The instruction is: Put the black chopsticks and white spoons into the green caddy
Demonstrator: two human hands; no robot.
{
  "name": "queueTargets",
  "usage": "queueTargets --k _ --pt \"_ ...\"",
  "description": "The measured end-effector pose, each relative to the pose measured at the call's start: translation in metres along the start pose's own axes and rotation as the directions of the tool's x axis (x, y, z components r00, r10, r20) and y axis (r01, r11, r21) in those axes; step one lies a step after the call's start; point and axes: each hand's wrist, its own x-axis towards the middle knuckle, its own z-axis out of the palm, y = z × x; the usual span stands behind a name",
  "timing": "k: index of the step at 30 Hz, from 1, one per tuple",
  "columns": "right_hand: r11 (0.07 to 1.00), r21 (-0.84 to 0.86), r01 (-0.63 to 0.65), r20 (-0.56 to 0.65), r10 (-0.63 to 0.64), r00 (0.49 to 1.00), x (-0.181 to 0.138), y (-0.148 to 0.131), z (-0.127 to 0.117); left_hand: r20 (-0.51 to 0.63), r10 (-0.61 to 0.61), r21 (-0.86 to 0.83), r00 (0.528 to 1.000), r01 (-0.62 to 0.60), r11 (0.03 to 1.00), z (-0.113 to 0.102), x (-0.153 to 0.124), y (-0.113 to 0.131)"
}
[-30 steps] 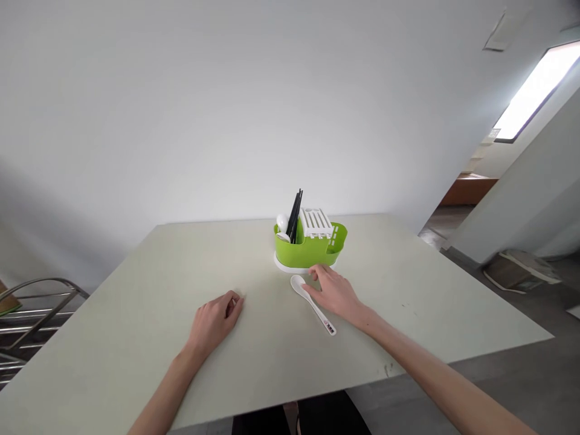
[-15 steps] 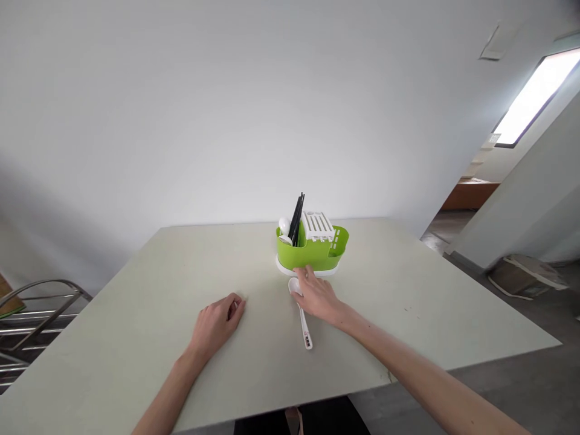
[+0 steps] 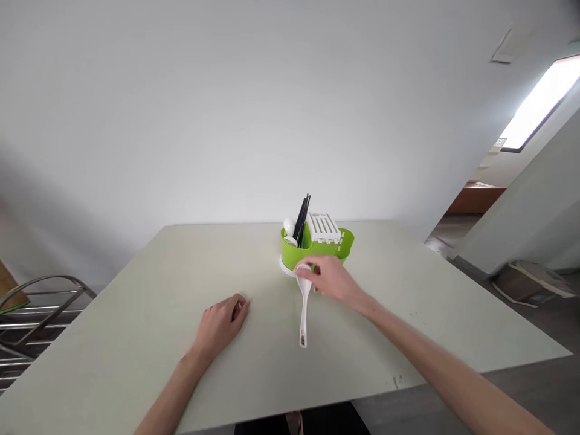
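Note:
A white spoon hangs with its bowl up and its handle pointing down toward me. Its bowl is pinched between the thumb and fingers of my right hand, just in front of the green utensil holder. Black chopsticks and white spoons stand in the holder's left compartment. My left hand rests on the table to the left of the spoon, its fingers curled in with nothing seen in them.
The holder has a white slotted cover over its middle and a white base. It stands on a pale table against a grey wall. A metal rack is at the left, and a box lies on the floor at right.
My right hand has taken hold of the spoon's bowl and lifted it off the table. The left hand stays in place, and the view has shifted slightly.

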Motion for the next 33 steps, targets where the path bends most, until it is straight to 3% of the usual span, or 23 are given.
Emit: queueTargets --k 3,6,9,11,17,21,24,30,33 --pt "0.992 -0.043 0.12 -0.257 -0.127 0.958 0.003 -0.023 -0.045 0.001 0.0 0.002 1.0 0.0 1.0 0.0 0.0 0.0" --pt "0.94 -0.22 0.261 -0.47 -0.337 0.816 0.007 -0.041 -0.079 0.003 -0.001 0.008 1.0 0.001 1.0 0.0 -0.001 0.001" --pt "0.867 -0.397 0.302 -0.516 -0.483 0.708 0.015 -0.044 -0.089 0.008 0.0 0.015 1.0 0.0 1.0 0.0 -0.001 0.001" --pt "0.833 -0.47 0.292 -0.485 -0.52 0.703 0.023 -0.036 -0.083 0.011 0.0 0.016 1.0 0.0 1.0 0.0 -0.001 0.001" --pt "0.766 -0.617 0.179 -0.334 -0.461 0.822 0.043 -0.001 -0.041 0.022 -0.012 0.02 1.0 0.012 1.0 0.0 -0.001 0.0" --pt "0.715 -0.678 0.17 -0.265 -0.453 0.851 0.044 0.011 -0.022 0.027 -0.018 0.024 0.999 0.017 1.0 0.001 -0.001 0.001" --pt "0.654 -0.727 0.211 -0.22 -0.512 0.83 0.044 0.018 -0.014 0.032 -0.018 0.021 0.999 0.017 1.0 0.001 -0.001 0.0" --pt "0.551 -0.76 0.345 -0.193 -0.698 0.69 0.048 0.033 -0.008 0.025 -0.018 0.017 1.0 0.017 1.0 0.002 -0.002 0.0" --pt "0.532 -0.747 0.399 -0.152 -0.72 0.677 0.046 0.039 -0.007 0.027 -0.021 0.023 0.999 0.02 1.0 0.003 -0.002 0.0"
